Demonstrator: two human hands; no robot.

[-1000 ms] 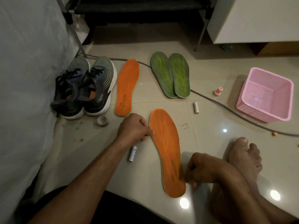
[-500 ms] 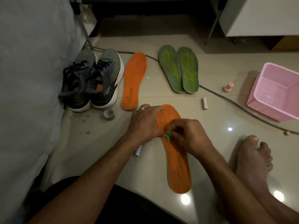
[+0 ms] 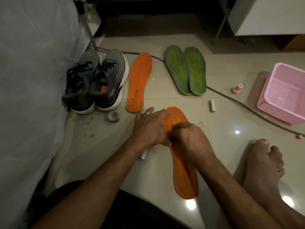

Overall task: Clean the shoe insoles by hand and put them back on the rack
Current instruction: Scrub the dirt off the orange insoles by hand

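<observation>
An orange insole point(image 3: 184, 171) lies on the tiled floor in front of me, toe end away from me. My left hand point(image 3: 148, 128) rests flat on its toe end, fingers straight, a ring on one finger. My right hand point(image 3: 189, 139) sits on the insole's middle with its fingers curled down onto the surface; what they pinch is hidden. A second orange insole point(image 3: 139, 80) and a pair of green insoles point(image 3: 186, 70) lie farther back.
A pair of grey sneakers point(image 3: 97, 81) stands at left beside a white sheet. A pink basket point(image 3: 283, 93) sits at right, behind a grey cable point(image 3: 247, 106). A battery point(image 3: 212, 105), a tape roll point(image 3: 113, 116), a pink cap point(image 3: 237, 88) and my bare foot point(image 3: 264, 166) are nearby.
My right hand came up from the insole's heel edge to its middle, pinching a small green piece half a second ago. My left hand slid onto the toe end and flattened.
</observation>
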